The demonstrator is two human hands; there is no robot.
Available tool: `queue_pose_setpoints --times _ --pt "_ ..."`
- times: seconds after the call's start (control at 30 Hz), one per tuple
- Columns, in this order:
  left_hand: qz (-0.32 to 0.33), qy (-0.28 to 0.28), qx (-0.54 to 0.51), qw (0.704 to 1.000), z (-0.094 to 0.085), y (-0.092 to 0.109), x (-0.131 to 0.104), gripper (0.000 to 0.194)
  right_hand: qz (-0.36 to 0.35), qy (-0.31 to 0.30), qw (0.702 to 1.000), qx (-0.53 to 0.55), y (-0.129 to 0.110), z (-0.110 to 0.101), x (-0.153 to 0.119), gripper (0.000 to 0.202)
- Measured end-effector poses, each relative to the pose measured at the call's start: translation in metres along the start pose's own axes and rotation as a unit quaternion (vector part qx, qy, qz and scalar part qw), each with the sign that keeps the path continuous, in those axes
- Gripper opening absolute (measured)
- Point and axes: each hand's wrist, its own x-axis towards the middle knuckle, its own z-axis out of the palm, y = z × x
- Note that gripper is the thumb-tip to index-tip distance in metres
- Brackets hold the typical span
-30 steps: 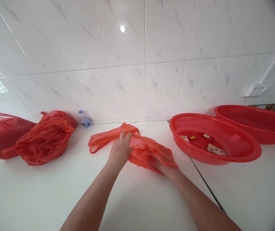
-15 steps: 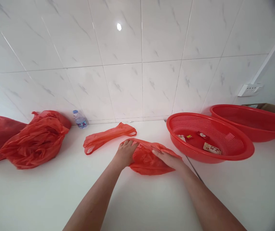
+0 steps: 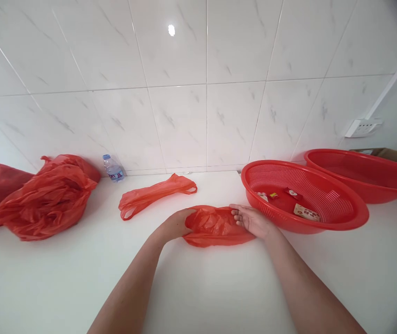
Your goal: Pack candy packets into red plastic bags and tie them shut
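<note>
A red plastic bag [image 3: 215, 225] lies on the white table in front of me, its mouth spread and its film crumpled inside. My left hand [image 3: 176, 226] is curved round the bag's left side, thumb at the near rim and fingers along the far rim, partly hidden. At the right side, my right hand [image 3: 253, 221] rests against the bag with its fingers loosely bent and apart, not pinching it. Just behind lies a second red plastic bag [image 3: 156, 194], flat and folded lengthwise, with its handle loops showing.
Right of the bag stands a red perforated basket [image 3: 360, 215] with several small packets [image 3: 306, 213] in it. Behind it are a red basin [image 3: 358, 188] and a cardboard box [image 3: 389, 155]. Bulky red bags [image 3: 50, 199] and a water bottle [image 3: 113, 169] stand left, near the tiled wall.
Both hands have moved apart to the bag's sides, the left slipping down and left, the right turning its palm more inward. The bag's mouth looks wider and rounder.
</note>
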Motion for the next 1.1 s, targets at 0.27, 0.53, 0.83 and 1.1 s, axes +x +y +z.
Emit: queue_pose_setpoints --times 0.27,0.53,0.83,1.1 --pt "0.170 0.094 0.118 0.974 0.032 0.003 -0.007 0.034 -0.056 0.010 0.997 0.056 0.001 0.018 0.000 0.032" --pt "0.136 -0.062 0.112 0.982 0.062 0.014 -0.012 0.053 -0.219 0.170 0.889 -0.365 0.010 0.060 -0.007 0.030" --pt "0.105 -0.053 0.073 0.990 0.063 0.006 -0.012 0.051 -0.391 0.383 0.570 -0.613 -0.049 0.041 -0.070 0.035" --pt "0.108 -0.022 0.075 0.991 0.064 0.006 -0.013 0.049 -0.217 0.304 0.544 -0.751 -0.026 -0.022 -0.146 0.035"
